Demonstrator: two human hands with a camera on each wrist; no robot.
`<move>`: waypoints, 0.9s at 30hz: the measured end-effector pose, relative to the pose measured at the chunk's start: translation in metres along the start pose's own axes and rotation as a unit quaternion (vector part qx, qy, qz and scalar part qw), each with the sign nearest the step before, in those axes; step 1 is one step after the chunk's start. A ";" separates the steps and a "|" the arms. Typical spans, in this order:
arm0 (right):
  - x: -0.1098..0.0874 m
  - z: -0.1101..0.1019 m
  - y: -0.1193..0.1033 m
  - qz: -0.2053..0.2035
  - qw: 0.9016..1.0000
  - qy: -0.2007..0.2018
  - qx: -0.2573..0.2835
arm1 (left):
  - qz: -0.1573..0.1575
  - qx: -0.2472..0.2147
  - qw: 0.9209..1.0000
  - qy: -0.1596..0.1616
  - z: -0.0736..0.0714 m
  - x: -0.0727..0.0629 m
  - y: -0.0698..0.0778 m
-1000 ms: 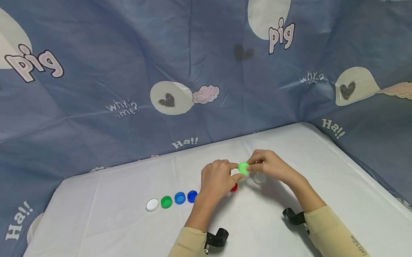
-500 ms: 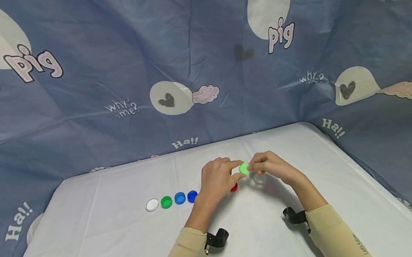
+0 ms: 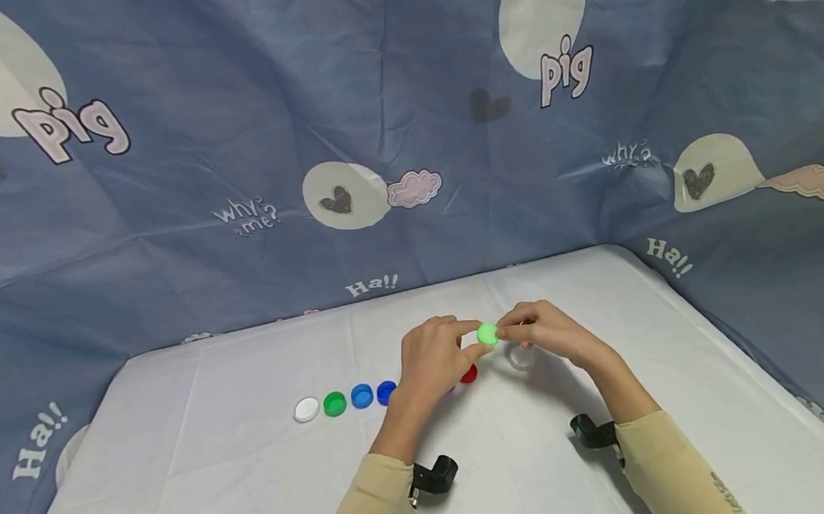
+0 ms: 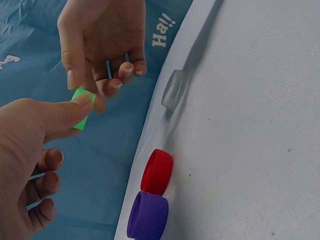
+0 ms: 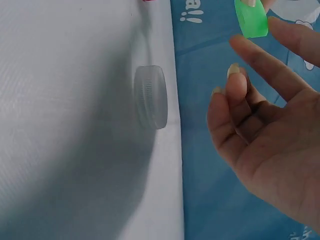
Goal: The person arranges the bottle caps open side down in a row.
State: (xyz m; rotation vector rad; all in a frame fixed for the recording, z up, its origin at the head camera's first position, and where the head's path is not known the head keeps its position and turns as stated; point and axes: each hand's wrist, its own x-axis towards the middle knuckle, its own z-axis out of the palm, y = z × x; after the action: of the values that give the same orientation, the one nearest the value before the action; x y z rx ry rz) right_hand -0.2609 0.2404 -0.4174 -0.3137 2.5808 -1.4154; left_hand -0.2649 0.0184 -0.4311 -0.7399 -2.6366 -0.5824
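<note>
A bright green bottle cap (image 3: 487,334) is held up on edge over the far part of the table, between both hands. My left hand (image 3: 434,359) pinches it from the left, with the thumb flat against it in the left wrist view. From the other side, the thumb and forefinger of my right hand (image 3: 550,332) pinch its edge, the other fingers curling in toward the palm in the right wrist view. Below the right hand, a clear cap (image 5: 151,97) lies on the table. A red cap (image 4: 157,171) and a purple cap (image 4: 148,216) sit side by side nearer the left hand.
Leftward along the same row on the white table (image 3: 241,493) are a dark blue cap (image 3: 386,392), a lighter blue cap (image 3: 362,396), a darker green cap (image 3: 334,404) and a white cap (image 3: 307,410). A patterned blue cloth (image 3: 256,139) hangs behind the table.
The right hand's fingers have shifted slightly on the green cap's edge. The left hand and the row of caps stay in place.
</note>
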 end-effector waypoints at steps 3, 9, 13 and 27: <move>0.001 0.001 0.000 -0.027 0.999 0.011 -0.020 | -0.014 -0.008 1.000 -0.009 0.000 0.001 -0.001; 0.001 0.005 -0.001 -0.066 0.997 0.027 -0.039 | -0.036 -0.016 0.999 -0.031 -0.001 0.001 -0.003; 0.001 0.008 -0.002 -0.079 0.996 0.024 -0.042 | -0.051 -0.026 0.997 -0.043 -0.001 0.000 -0.003; 0.001 0.014 -0.004 -0.086 0.994 0.022 -0.063 | -0.040 -0.032 0.997 -0.062 0.000 -0.001 -0.005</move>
State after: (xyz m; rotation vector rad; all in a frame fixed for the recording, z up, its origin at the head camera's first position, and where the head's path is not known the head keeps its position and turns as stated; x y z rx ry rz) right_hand -0.2583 0.2267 -0.4215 -0.5408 2.7431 -1.3264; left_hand -0.2674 0.0141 -0.4333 -0.7129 -2.7838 -0.6671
